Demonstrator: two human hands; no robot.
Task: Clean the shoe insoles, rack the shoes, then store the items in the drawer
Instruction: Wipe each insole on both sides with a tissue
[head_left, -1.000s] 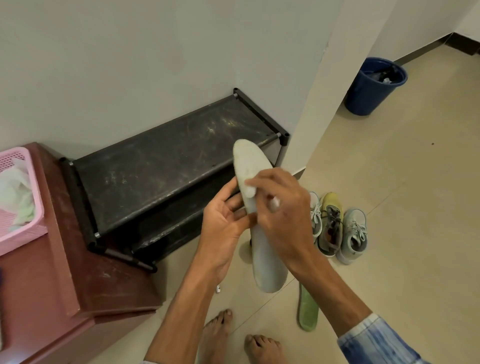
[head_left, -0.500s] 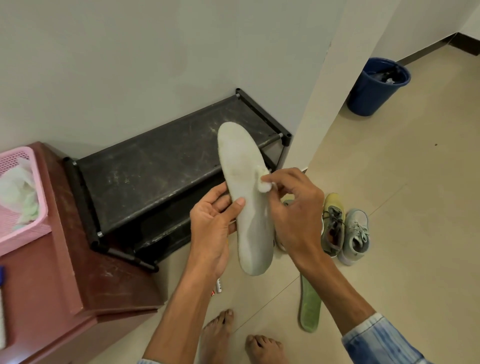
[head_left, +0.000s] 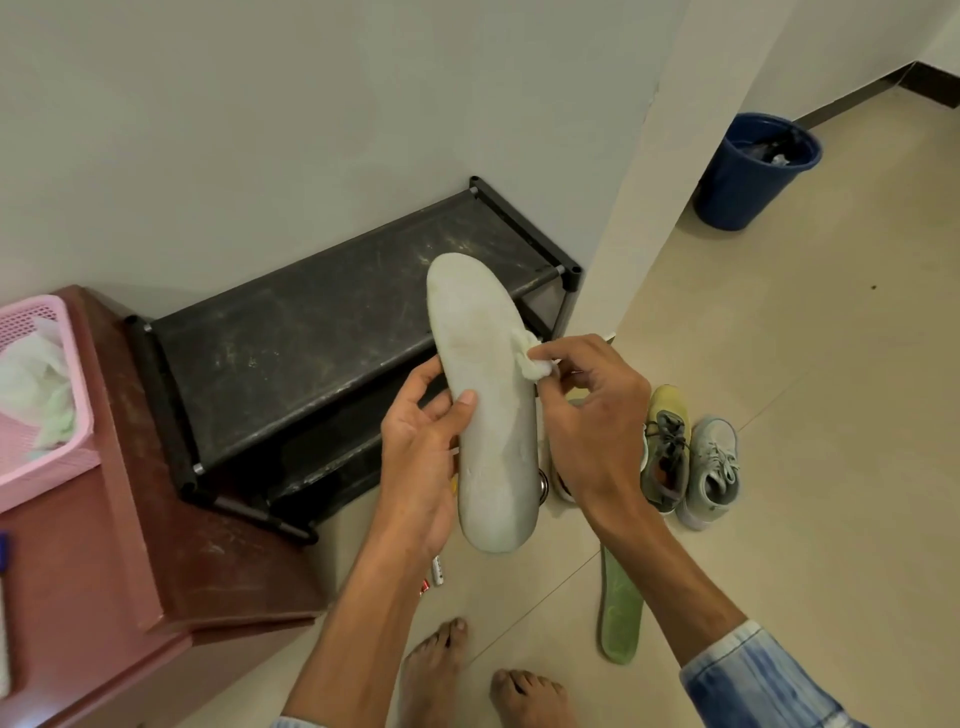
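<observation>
Lower left, cabinet (head_left: 130, 545): reddish-brown; pink basket (head_left: 78, 447) on top
Shoe rack (head_left: 311, 332): black, against wall, centre
Pale insole (head_left: 488, 415): upright mid-frame, before rack
Left hand (head_left: 421, 457): gripping insole's left edge; thumb across face
Right hand (head_left: 597, 415): pinching white wad (head_left: 532, 358) against insole's right edge
Shoes (head_left: 691, 457): on floor, right of hands
Green insole (head_left: 621, 608): flat on floor, lower centre-right

— What is the insole (head_left: 488, 415) in your left grip (head_left: 421, 457) like?
— Matt, pale, faintly stained. The wad (head_left: 532, 358) in your right grip (head_left: 597, 415) looks soft and fibrous.
— And beyond your grips?
— You face the rack (head_left: 311, 332): black, scuffed, dusty.
</observation>
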